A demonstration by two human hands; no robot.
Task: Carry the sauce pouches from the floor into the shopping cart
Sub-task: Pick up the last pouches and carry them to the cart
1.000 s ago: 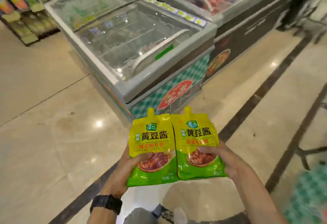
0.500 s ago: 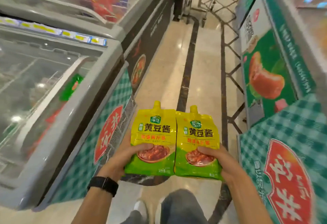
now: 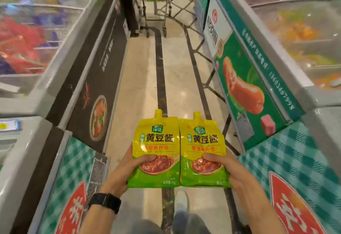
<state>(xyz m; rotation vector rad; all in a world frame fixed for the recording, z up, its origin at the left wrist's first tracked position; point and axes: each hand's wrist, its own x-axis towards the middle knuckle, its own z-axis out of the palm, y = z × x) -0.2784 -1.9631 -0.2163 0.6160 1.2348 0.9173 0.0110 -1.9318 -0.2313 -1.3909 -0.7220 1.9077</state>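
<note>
Two yellow-green sauce pouches with spout caps are held upright, side by side, at chest height. My left hand (image 3: 120,175) grips the left pouch (image 3: 156,141) at its lower edge, thumb on the front. The right pouch (image 3: 202,145) is gripped the same way by my right hand (image 3: 238,176). At the far end of the aisle stands the shopping cart (image 3: 156,6), a metal frame holding several more yellow-green pouches.
Chest freezers line both sides: a black-and-checkered one on the left (image 3: 88,78), a green one on the right (image 3: 258,78). Between them runs a narrow beige floor aisle (image 3: 142,78) with dark stripes. My shoe (image 3: 181,202) shows below.
The view has turned right from the freezer corner and now looks straight down the aisle, with the cart nearer. Both hands keep the same hold on the pouches.
</note>
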